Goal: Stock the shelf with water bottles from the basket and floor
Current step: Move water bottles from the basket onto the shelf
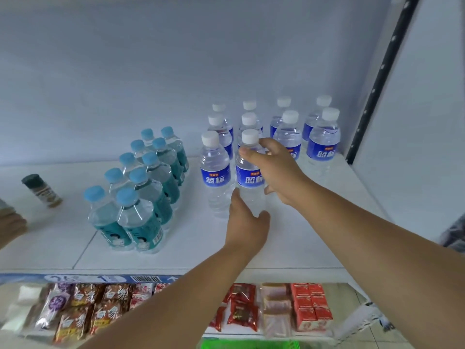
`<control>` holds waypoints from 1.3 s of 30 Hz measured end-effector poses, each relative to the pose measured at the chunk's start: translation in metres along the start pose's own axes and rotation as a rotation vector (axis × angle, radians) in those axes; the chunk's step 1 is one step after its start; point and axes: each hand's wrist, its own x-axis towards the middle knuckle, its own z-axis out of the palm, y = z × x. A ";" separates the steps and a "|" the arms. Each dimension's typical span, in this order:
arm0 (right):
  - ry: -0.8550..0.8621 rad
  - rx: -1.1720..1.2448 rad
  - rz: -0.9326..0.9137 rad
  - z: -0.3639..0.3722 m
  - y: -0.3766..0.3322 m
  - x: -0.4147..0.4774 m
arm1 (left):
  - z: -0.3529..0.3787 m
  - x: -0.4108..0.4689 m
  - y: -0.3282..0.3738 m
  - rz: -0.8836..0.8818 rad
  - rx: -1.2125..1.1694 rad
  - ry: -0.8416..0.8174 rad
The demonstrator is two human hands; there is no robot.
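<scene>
A clear water bottle (249,170) with a white cap and blue label stands upright at the front of the second row on the white shelf (302,243). My right hand (276,170) wraps its neck and right side. My left hand (245,222) cups its base from the front. Several like bottles (323,144) stand in rows behind and to both sides. A green basket (249,345) shows at the bottom edge.
Two rows of teal-labelled bottles with blue caps (141,187) stand to the left. A small dark-capped jar (42,191) stands further left. Snack packets (83,311) and red boxes (312,306) fill the shelf below. A black perforated upright (377,81) bounds the right side.
</scene>
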 end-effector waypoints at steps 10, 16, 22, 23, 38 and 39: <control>0.003 0.025 -0.062 0.001 0.006 -0.001 | 0.001 -0.011 0.003 0.003 0.025 -0.012; -0.015 0.037 -0.062 0.002 0.005 -0.001 | -0.001 -0.017 0.002 -0.010 0.072 -0.029; -0.046 0.026 -0.030 -0.002 0.002 -0.003 | -0.006 -0.016 0.002 0.000 0.076 -0.032; -0.043 0.018 -0.029 -0.002 0.003 -0.004 | -0.006 -0.016 0.001 0.007 0.071 -0.033; 0.065 -0.077 -0.031 -0.008 0.004 -0.019 | -0.019 -0.037 -0.009 -0.026 0.123 -0.130; 0.095 -0.084 -0.028 -0.008 0.008 -0.023 | -0.021 -0.042 -0.012 -0.029 0.154 -0.129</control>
